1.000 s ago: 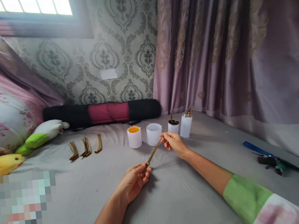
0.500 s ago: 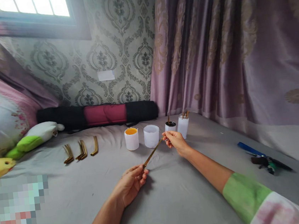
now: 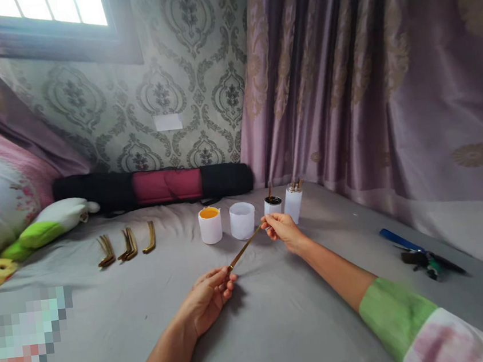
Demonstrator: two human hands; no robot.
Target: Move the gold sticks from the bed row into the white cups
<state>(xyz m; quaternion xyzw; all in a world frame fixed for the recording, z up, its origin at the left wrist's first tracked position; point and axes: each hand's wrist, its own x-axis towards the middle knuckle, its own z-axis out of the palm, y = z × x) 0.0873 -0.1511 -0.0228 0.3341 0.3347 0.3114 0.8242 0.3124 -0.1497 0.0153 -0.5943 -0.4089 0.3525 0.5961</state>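
Observation:
A long, thin golden-brown strip (image 3: 244, 251) slants between my two hands above the grey sheet. My left hand (image 3: 212, 293) pinches its near end, where a small shiny band shows. The far end sits between the thumb and fingers of my right hand (image 3: 282, 230). Just behind are a white tub of orange-yellow stuff (image 3: 211, 227), a whitish tub (image 3: 242, 222), a dark-topped can (image 3: 272, 202) with a stick standing in it, and a white jar (image 3: 294, 205) of thin brown sticks. My right hand partly hides the can.
Several bent golden-brown bundles (image 3: 127, 243) lie at the left. Behind them stretches a black and maroon roll (image 3: 166, 186). Soft toys (image 3: 48, 227) rest at the far left. A blue-handled tool (image 3: 403, 240) and dark items lie at the right, near the curtain (image 3: 321, 80).
The whole view has shifted slightly, so things appear a little further left. Both hands keep their hold on the strip, with hardly any movement.

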